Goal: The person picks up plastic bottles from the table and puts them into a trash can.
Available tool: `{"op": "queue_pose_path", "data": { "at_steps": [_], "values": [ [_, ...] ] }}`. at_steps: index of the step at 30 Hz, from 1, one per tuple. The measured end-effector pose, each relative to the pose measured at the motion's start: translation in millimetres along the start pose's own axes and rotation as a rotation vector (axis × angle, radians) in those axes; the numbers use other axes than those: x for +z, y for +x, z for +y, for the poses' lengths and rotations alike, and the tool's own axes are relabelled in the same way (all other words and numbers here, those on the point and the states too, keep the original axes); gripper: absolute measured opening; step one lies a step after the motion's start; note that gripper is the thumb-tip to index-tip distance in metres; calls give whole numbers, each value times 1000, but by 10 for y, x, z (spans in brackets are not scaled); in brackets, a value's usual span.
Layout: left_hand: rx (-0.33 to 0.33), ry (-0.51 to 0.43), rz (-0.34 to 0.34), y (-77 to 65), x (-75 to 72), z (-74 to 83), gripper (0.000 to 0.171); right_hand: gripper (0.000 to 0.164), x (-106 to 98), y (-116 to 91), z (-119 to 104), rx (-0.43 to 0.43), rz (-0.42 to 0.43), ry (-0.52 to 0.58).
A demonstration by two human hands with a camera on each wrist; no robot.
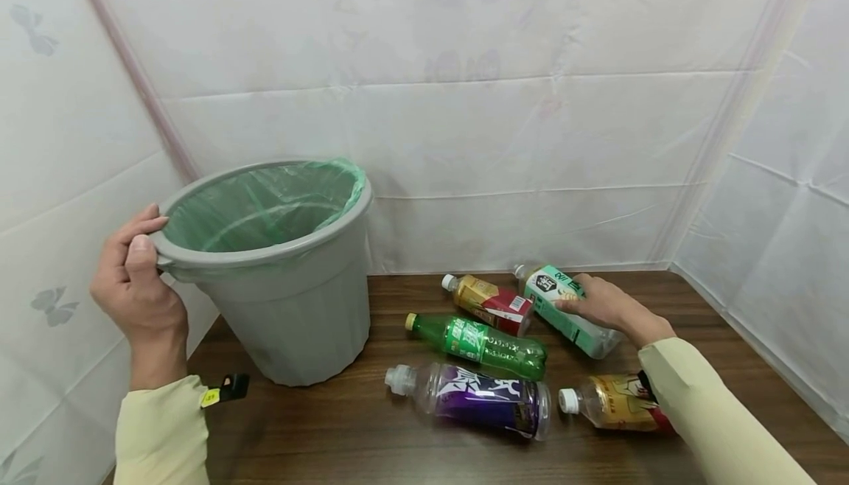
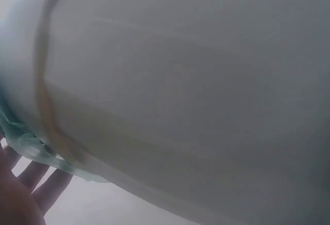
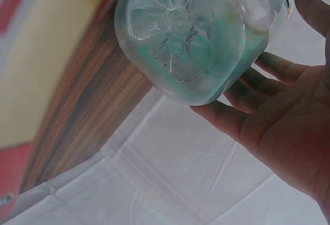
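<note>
My left hand [image 1: 142,278] grips the rim of a grey trash bin [image 1: 298,315], its thumb on the near side of the edge. A green plastic liner [image 1: 265,205] covers the bin's inside. On the right, my right hand [image 1: 606,306] reaches over a clear bottle with a mint-green label [image 1: 557,301], which lies on its side. In the right wrist view, the fairly straight fingers [image 3: 221,119] touch that bottle's side and the thumb stands apart from them. The left wrist view shows mostly the bin's grey wall [image 2: 180,106].
Other bottles lie on the dark wooden table [image 1: 318,441]: a gold-and-red labelled bottle [image 1: 491,302], a green bottle [image 1: 487,345], a purple-labelled bottle [image 1: 480,400] and another gold-labelled bottle [image 1: 617,402] partly beneath the right sleeve. White sheeting [image 1: 464,138] stands behind and at both sides.
</note>
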State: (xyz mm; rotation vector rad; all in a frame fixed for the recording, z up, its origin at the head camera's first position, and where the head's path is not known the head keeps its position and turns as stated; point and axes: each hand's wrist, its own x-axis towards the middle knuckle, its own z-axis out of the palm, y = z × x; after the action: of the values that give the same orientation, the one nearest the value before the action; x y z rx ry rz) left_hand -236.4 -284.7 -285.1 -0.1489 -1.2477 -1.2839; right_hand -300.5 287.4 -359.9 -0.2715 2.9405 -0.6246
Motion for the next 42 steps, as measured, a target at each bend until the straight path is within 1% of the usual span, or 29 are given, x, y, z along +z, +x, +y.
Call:
{"op": "queue_pose_path", "data": {
  "at_steps": [2, 5, 10, 17, 22, 25, 28, 34, 38, 42],
  "values": [
    [-15, 21, -7, 11, -24, -30, 38, 81, -5, 4, -2, -3, 2, -2],
    [-20, 55, -13, 28, -61, -87, 38, 80, -10, 0, -7, -6, 4, -6],
    [15, 87, -6, 53, -81, -156, 38, 80, -17, -9, -6, -3, 4, -12],
    [45, 112, 0, 58, -98, -183, 39, 80, -2, -3, 7, -3, 6, -14],
    [64, 93, 5, 60, -91, -183, 39, 81, 7, 13, 15, -7, 9, -35],
    [65, 66, 9, 55, -76, -167, 39, 82, 8, 21, 14, -4, 12, -54],
    [65, 59, 12, 49, -57, -138, 39, 84, 3, 19, 3, 0, 14, -65],
    [64, 55, 17, 37, -29, -84, 40, 82, 0, 15, -4, -14, 23, -79],
    [56, 56, 19, 32, -29, -75, 39, 81, 4, 10, -15, -30, 30, -83],
    [65, 66, 10, 29, -37, -77, 41, 83, 2, 4, -21, -31, 28, -88]
  ]
}}
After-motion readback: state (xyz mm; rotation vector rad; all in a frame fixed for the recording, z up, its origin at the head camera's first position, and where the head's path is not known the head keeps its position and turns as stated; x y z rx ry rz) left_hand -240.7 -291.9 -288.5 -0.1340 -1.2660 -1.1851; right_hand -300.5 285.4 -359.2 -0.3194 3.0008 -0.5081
